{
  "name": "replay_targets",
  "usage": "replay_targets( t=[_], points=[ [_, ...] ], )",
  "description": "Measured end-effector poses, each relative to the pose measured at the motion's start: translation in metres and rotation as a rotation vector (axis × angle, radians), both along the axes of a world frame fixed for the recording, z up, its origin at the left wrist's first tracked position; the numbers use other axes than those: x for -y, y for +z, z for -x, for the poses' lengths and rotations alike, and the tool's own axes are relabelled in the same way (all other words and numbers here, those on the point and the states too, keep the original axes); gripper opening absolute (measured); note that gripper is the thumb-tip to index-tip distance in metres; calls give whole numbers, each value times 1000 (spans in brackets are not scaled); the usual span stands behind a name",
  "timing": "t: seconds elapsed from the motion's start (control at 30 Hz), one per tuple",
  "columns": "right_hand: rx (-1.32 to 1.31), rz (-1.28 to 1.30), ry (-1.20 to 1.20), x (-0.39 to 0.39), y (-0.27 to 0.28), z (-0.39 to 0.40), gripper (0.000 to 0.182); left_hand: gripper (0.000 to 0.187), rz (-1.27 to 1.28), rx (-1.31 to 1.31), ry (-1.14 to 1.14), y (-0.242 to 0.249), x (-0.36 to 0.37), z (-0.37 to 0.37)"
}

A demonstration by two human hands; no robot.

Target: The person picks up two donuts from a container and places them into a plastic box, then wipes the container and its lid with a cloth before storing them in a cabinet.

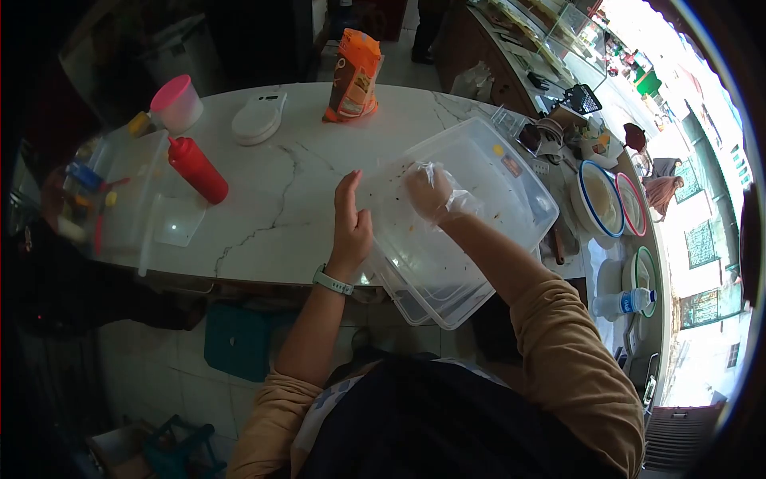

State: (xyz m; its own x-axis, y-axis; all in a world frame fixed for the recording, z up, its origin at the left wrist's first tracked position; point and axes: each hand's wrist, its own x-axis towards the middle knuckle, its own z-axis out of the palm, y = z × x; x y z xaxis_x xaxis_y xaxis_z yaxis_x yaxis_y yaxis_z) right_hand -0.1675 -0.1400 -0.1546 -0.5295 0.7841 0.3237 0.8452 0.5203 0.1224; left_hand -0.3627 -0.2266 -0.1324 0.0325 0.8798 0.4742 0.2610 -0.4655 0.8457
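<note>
A wide translucent plastic box with its lid [487, 209] lies at the table's front right, overhanging the near edge. Dark specks and a few orange bits are scattered over the lid. My right hand [429, 194] is closed around a crumpled white tissue [461, 201], low over the middle of the lid. To the left, my left hand [351, 227] is held beside the lid's edge with its fingers stretched upward and the thumb apart, holding nothing. A pale green watch [333, 281] is on that wrist.
On the white marble-patterned table [267, 191] stand an orange packet [353, 78], a white scale [260, 118], a red squeeze bottle [198, 170] and a pink-rimmed tub [177, 104]. A clear bin [132, 188] holds utensils at left. Basins [594, 199] and a water bottle [622, 302] stand right.
</note>
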Motion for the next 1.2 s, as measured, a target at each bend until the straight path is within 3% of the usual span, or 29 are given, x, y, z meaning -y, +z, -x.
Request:
replay_targets(
  t=[0.2, 0.3, 0.37, 0.43, 0.5, 0.57, 0.7, 0.8, 0.87, 0.97, 1.1, 1.17, 1.2],
  points=[
    [21, -58, 177, 47, 37, 48, 13, 59, -40, 4, 15, -4, -1, -1],
    [45, 119, 142, 57, 45, 59, 18, 57, -13, 28, 32, -8, -3, -3],
    [-168, 279, 338, 57, 29, 61, 17, 53, -4, 44, 61, -13, -4, -2],
    [-165, 290, 366, 57, 21, 63, 16, 55, 62, 139, 40, -15, 0, 1],
    [-156, 290, 408, 53, 23, 60, 15, 56, 114, 238, 31, -12, -1, -2],
    [219, 387, 395, 62, 42, 54, 20, 60, 139, 354, 11, -10, 1, -1],
    [209, 425, 490, 107, 53, 21, 20, 63, 115, 267, 105, -8, 1, -3],
    [39, 245, 718, 131, 53, -8, 13, 62, 197, 320, 161, 0, 8, -14],
    [135, 395, 673, 138, 55, -18, 16, 62, 200, 455, 151, -1, 10, -15],
    [119, 397, 636, 143, 64, -19, 18, 56, 341, 628, 215, 5, 14, -20],
    [86, 374, 589, 144, 60, -13, 15, 47, 369, 574, 210, -5, 9, -14],
    [317, 582, 329, 127, 88, -10, 15, 40, 334, 576, 253, -2, 12, -15],
    [286, 550, 239, 101, 78, -22, 15, 40, 335, 566, 249, 0, 13, -16]
  ],
)
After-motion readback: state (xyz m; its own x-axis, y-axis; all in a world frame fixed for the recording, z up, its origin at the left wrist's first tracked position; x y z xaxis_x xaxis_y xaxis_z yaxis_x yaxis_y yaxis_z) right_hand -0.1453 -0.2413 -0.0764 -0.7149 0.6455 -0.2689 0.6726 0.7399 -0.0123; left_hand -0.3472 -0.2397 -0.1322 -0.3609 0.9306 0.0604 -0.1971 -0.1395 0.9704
